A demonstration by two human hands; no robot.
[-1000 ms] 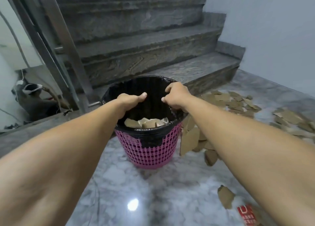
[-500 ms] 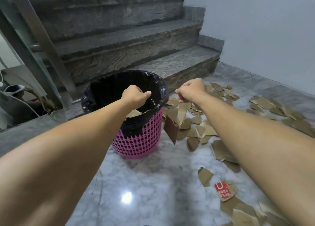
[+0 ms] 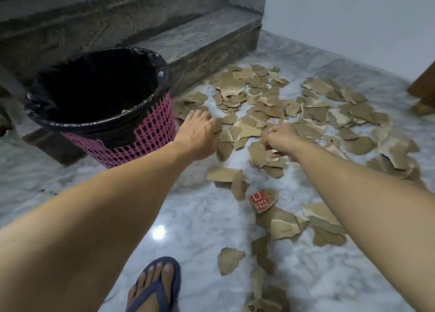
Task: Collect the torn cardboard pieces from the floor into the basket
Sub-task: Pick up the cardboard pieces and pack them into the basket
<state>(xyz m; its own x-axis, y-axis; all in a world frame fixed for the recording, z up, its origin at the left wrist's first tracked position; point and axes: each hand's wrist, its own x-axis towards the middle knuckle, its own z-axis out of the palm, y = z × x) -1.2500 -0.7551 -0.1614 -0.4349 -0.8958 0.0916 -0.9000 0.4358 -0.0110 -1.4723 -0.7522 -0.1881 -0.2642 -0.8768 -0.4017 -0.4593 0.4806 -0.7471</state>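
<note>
Dozens of cardboard pieces (image 3: 277, 113) lie right of the basket (image 3: 131, 132); the left hand (image 3: 200, 128) and right hand (image 3: 280, 138), fingers curled, pinch scraps there, and thin pinches could spill them short of the basket.

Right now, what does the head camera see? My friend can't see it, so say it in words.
Two bare arms reach down to torn cardboard pieces scattered over a marble floor; the left hand touches scraps, and the right hand curls over others. A pink basket with a black liner stands left of them, below grey stairs.
</note>
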